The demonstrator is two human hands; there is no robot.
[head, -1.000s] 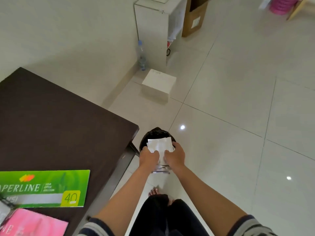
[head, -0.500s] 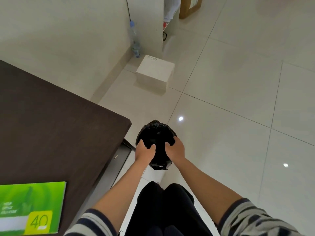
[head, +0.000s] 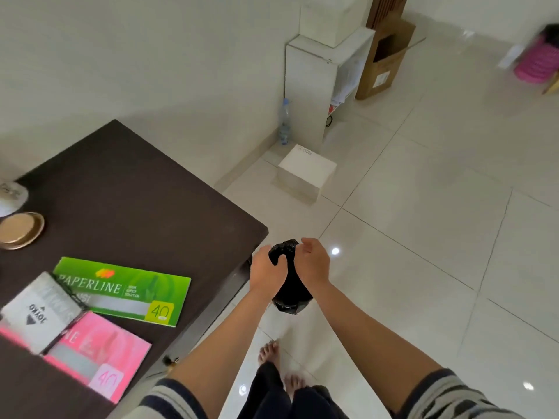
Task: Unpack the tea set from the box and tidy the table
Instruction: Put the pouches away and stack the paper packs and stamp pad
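A black plastic bag hangs over the floor just off the dark table's right corner. My left hand grips its gathered neck from the left. My right hand grips the neck from the right, with the bag's crumpled top sticking up between the two hands. The bag's contents are hidden. On the table's far left stand a round gold-rimmed lid or saucer and part of a white piece.
A green paper pack, a pink pack and a small grey-white box lie on the table. A white box, a water bottle, a white shelf unit and a cardboard box stand on the tiled floor.
The white paper that lay in the open bag is now out of sight inside. Both hands have drawn the bag's mouth together into a neck. The view has swung up and left.
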